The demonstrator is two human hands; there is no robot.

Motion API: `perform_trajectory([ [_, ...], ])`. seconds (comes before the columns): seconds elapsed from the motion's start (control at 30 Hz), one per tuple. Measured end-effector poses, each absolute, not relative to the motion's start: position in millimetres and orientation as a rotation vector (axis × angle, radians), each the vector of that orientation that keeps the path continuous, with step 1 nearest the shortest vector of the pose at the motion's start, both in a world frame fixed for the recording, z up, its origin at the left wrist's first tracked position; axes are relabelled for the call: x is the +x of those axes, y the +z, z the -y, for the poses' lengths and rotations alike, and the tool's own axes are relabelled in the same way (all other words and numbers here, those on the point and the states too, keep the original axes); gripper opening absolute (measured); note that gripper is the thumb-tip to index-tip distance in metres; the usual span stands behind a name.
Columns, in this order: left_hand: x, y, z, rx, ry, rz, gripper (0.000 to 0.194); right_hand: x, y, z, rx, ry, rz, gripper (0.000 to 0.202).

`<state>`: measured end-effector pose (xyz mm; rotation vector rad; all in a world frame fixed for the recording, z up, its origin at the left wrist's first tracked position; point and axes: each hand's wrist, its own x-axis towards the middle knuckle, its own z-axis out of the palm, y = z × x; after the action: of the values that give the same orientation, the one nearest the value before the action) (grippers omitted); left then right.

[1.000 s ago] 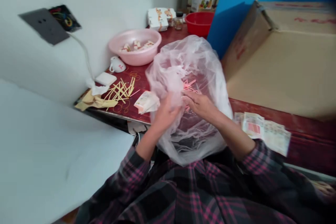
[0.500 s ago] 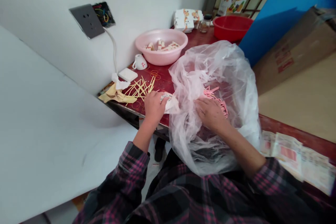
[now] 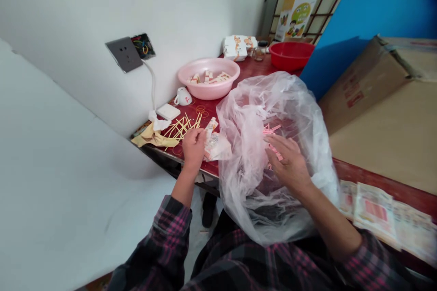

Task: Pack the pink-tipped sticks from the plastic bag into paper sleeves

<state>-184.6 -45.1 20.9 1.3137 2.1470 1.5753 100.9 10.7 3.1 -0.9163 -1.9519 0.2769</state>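
At a red tabletop (image 3: 252,67), a person in a plaid shirt is working with both bare hands beside a clear plastic bag (image 3: 239,177). The left hand (image 3: 194,148) is closing finger and thumb narrowly on the edge of a printed packet (image 3: 212,125), above other pale packets (image 3: 220,148) that are lying between that hand and the bag. The right hand (image 3: 290,166) is reaching over the bag's opening, its fingers extending loosely and slightly apart beside pink sticks (image 3: 272,130) inside; whether they are touching or gripping any is impossible to tell. Good handling here is likely calling for a light pinch at the packet's edge, sparing the paper from creasing, while the right hand is picking up sticks lengthwise and keeping the slack film clear of its fingertips. Yellow sticks (image 3: 182,127) are lying just beyond the left hand, and a pink basin (image 3: 209,93) is holding small bundles (image 3: 209,76) near the wall.
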Motion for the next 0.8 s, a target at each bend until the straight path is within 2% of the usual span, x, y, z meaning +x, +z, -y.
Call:
perform_trajectory([
  [0.07,-171.4,32.6,51.3,1.205,1.761,-1.824,0.02,100.9,19.0,-4.1,-0.885,0.516,1.837,0.032],
  [0.17,-140.0,51.0,58.7,1.192,1.788,-1.48,0.027,99.6,51.1,7.8,-0.9,0.972,1.669,0.041],
  [0.3,-99.8,63.3,67.3,1.776,1.716,-1.577,0.022,105.4,86.6,15.9,-0.894,1.475,1.479,0.074],
  [0.4,-79.3,59.0,70.1,2.248,1.541,-1.668,0.021,118.5,92.6,14.8,-0.958,1.694,1.374,0.073],
  [0.47,-69.0,53.2,69.2,2.334,1.454,-1.678,0.02,128.8,87.8,14.1,-1.012,1.733,1.331,0.064],
  [0.57,-57.2,46.3,64.3,2.157,1.405,-1.623,0.021,141.7,74.8,15.5,-1.013,1.649,1.311,0.054],
  [0.7,-45.3,43.2,54.6,1.557,1.451,-1.455,0.068,152.2,60.6,19.8,-0.98,1.464,1.344,0.04],
  [0.73,-42.5,43.4,52.8,1.421,1.43,-1.395,0.074,154.2,58.6,20.9,-0.973,1.445,1.352,0.037],
  [0.8,-37.1,45.0,51.4,1.259,1.36,-1.289,0.074,158.1,56.3,22.8,-0.948,1.443,1.376,0.033],
])
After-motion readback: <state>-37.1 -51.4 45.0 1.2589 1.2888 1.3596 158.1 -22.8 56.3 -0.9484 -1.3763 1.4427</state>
